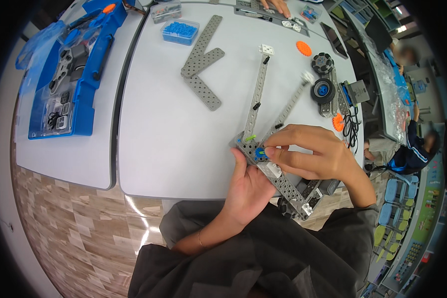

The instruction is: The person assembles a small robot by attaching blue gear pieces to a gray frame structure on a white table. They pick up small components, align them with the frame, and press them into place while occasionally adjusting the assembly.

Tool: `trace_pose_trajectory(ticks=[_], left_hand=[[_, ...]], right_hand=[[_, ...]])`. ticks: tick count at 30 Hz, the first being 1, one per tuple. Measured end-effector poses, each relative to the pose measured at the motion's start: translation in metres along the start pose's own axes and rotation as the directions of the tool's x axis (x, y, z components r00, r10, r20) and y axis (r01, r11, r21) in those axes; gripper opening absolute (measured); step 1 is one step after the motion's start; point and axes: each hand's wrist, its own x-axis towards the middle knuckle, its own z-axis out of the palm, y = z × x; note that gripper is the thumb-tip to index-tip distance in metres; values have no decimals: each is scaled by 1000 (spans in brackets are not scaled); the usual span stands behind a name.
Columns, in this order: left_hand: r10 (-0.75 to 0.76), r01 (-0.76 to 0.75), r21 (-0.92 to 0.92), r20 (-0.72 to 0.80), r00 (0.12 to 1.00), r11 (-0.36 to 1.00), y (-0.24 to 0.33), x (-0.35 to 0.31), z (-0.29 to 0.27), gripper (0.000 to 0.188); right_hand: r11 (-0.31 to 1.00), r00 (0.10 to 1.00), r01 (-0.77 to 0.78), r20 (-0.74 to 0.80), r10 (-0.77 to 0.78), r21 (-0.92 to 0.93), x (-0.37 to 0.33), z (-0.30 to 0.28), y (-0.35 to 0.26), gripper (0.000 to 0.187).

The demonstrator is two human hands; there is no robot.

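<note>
My left hand (248, 191) cups the underside of a grey plastic building-kit model (285, 186) above the table's front edge, thumb up along its side. Two long perforated arms rise from the model: the left arm (256, 97) has a white end block and black pins, and the right arm (290, 104) is blurred at its tip. My right hand (310, 151) pinches thumb and forefinger beside a blue gear-like piece (260, 153) on the model. Whatever sits between those fingertips is hidden. A bright green piece (251, 138) sticks out near the left arm's base.
Joined grey perforated beams (198, 62) lie on the white table beyond my hands. A box of blue pins (180, 32) stands behind them. At right are a wheeled assembly (324, 89), an orange gear (304, 48) and black cables (351, 126). A blue case (92, 107) occupies the left table. Another person's hand (278, 6) is at the far side.
</note>
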Motion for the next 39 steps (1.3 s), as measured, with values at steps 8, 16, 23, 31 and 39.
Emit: trace_pose_trajectory(ticks=[8,16,23,31,39], left_hand=[[39,-18,134,-155,987,991,2,1,4,78],[37,-26,64,-181,983,998,2,2,5,78],[-1,-6,-42,-173,985,999,3,1,4,63],[-37,17,-227,-86,996,974,4,-1,-2,60],[-54,61,-287,31,998,956,2,1,3,64]], right_hand=[[995,996,74,64,-70,-67,-1,-4,-2,19],[981,986,149,98,-137,-127,1,-6,0,23],[965,984,168,93,-151,-204,-1,-3,-4,21],[964,981,174,117,-152,-201,0,-2,-7,20],[975,986,146,99,-131,-166,2,1,-6,23]])
